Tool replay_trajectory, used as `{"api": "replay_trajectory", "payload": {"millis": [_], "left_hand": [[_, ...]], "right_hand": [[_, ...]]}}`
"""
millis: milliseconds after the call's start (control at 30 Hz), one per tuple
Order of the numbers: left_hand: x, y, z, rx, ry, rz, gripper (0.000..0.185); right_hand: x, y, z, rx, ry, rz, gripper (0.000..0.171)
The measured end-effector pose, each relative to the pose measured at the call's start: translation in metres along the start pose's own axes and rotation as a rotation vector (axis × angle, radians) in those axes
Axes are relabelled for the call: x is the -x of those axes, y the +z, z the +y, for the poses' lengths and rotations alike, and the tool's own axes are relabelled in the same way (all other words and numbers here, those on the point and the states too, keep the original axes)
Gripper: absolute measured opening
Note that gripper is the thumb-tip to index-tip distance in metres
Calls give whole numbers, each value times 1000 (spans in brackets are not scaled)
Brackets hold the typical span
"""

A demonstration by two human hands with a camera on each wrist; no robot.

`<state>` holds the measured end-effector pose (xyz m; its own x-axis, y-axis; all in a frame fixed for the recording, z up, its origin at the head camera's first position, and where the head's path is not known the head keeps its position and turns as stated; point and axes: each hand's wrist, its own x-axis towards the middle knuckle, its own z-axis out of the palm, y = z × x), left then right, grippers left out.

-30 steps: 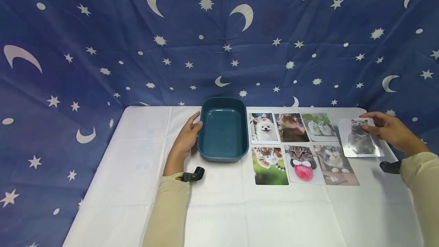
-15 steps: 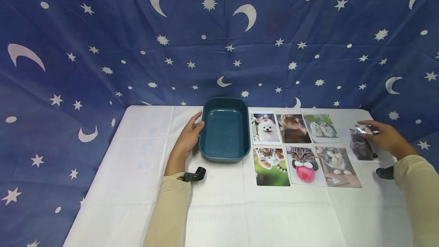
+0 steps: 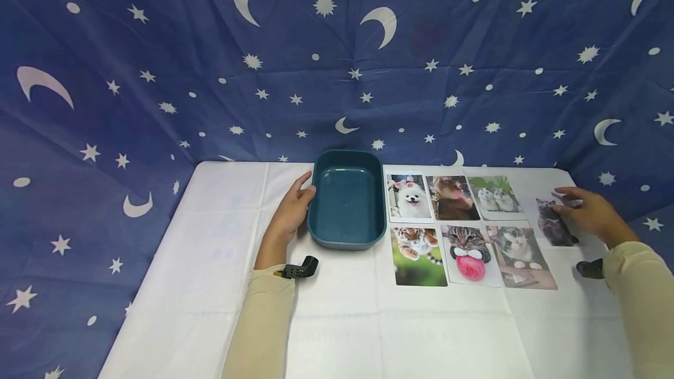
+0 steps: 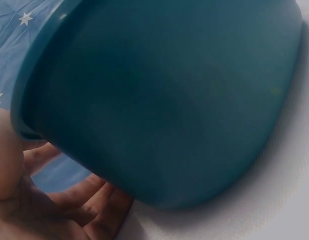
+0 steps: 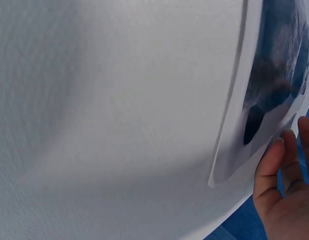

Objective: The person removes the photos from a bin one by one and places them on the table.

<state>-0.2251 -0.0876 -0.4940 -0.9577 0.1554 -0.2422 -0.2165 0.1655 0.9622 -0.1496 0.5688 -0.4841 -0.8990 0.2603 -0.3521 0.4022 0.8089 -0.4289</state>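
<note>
In the head view my left hand [image 3: 288, 209] holds the left side of a dark teal plastic box [image 3: 347, 209], thumb at the rim. The left wrist view shows the fingers [image 4: 99, 205] along its outer wall. At the right, a photo card of a grey cat [image 3: 554, 228] lies on the cloth. My right hand [image 3: 595, 214] is over that card's right side, its thumb overlapping the picture in the head view. Seen from the right wrist, fingertips [image 5: 275, 147] are right at the card's edge, and the fingers are loosely spread.
Left of the grey cat card lie two rows of animal photo cards, among them a white dog card [image 3: 411, 200], a tiger cub card [image 3: 419, 265] and a tabby cat card [image 3: 470, 256]. A white cloth [image 3: 411, 338] covers the table. Behind hangs a blue star-and-moon curtain [image 3: 284, 22].
The right hand has brought the grey cat card down onto the cloth, slightly lower in the head view. The left hand stays at the box. The whole view has shifted a little.
</note>
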Motion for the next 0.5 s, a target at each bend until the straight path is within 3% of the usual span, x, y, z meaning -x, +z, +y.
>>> {"api": "replay_trajectory", "payload": {"millis": [200, 367, 500], "left_hand": [[1, 3, 3, 0, -18, 16, 51], [3, 3, 6, 35, -32, 28, 53], [13, -2, 18, 12, -36, 60, 58]], "right_hand": [[3, 2, -4, -15, -19, 47, 84], [10, 4, -22, -66, -110, 74, 78], [14, 7, -43, -70, -190, 120, 68]]}}
